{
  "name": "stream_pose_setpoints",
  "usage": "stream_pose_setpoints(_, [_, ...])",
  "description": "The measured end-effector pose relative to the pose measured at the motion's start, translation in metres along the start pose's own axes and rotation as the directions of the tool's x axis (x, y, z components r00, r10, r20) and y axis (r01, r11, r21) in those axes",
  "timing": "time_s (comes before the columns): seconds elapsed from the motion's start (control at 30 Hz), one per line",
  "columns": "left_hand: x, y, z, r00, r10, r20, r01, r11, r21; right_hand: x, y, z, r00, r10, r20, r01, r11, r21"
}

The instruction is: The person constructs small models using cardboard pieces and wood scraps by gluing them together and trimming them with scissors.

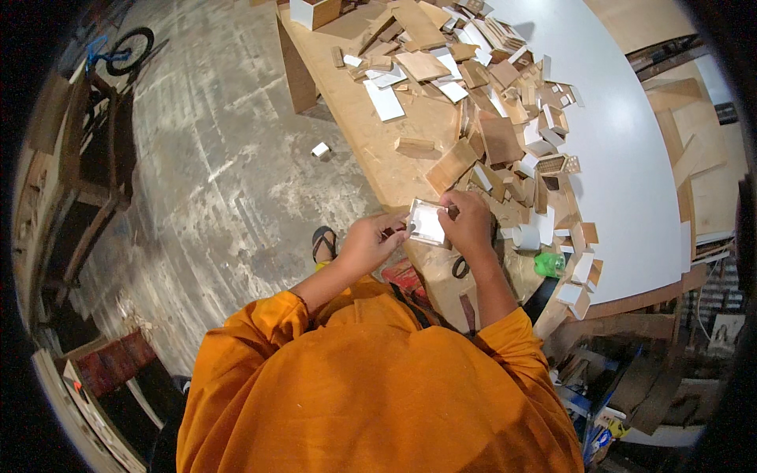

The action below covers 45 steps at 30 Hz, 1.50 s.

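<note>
A small open-topped white box [427, 223] is held up between two hands, seemingly above the strip of table [355, 118] nearest the person. The left hand [372, 241] is closed at its left side, fingertips pinching the edge; the right hand [467, 225] has thumb and finger clamped near the upper right corner. With so little of each hand on it, the box could twist or slip if one pinch loosens, and its thin-looking walls could bow or part at a corner if both squeeze hard (how they are joined is too small to tell).

Just beyond the right hand, a flat wooden board [452, 166] leans among the loose pieces, so a careless knuckle could nudge it and start a slide through the pile of offcuts [501, 142]. A black ring-shaped handle [460, 268] lies below the right wrist, where a lowered forearm might catch it. Right of that stand a white roll [526, 236] and a green item [550, 265], which a sideways elbow could knock.

On the left, the table edge runs close under the box; a drop there could end on the concrete floor [236, 158], near the sandalled foot [323, 244].
</note>
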<state>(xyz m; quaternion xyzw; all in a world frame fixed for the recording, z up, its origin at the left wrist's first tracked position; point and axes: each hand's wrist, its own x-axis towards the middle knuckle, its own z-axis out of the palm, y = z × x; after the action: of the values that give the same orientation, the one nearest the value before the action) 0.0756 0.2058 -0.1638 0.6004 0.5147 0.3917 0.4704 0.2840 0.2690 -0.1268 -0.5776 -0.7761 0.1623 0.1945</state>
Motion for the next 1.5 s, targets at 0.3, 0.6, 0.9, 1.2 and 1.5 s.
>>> stream_pose_setpoints(0.3, [0.008,0.006,0.009,1.0,-0.025,-0.017,0.025,0.999,-0.034,-0.007,-0.002,0.008,0.983,-0.162,-0.083,0.15,0.98,-0.129])
stream_pose_setpoints(0.6, [0.011,0.007,0.01,0.999,0.006,-0.032,-0.006,1.0,0.003,-0.006,0.0,0.011,0.97,-0.22,-0.102,0.206,0.969,-0.135])
stream_pose_setpoints(0.9, [0.013,0.003,0.014,0.999,-0.035,-0.037,0.034,0.999,-0.032,-0.005,0.006,0.015,0.973,-0.196,-0.123,0.186,0.978,-0.091])
stream_pose_setpoints(1.2, [0.014,0.003,0.012,0.996,-0.084,-0.001,0.083,0.995,-0.062,-0.005,0.009,0.018,0.978,-0.157,-0.137,0.153,0.987,-0.04])
stream_pose_setpoints(1.5, [0.016,-0.001,0.015,0.998,-0.015,-0.062,0.008,0.994,-0.111,-0.005,0.008,0.018,0.981,-0.134,-0.144,0.132,0.991,-0.018])
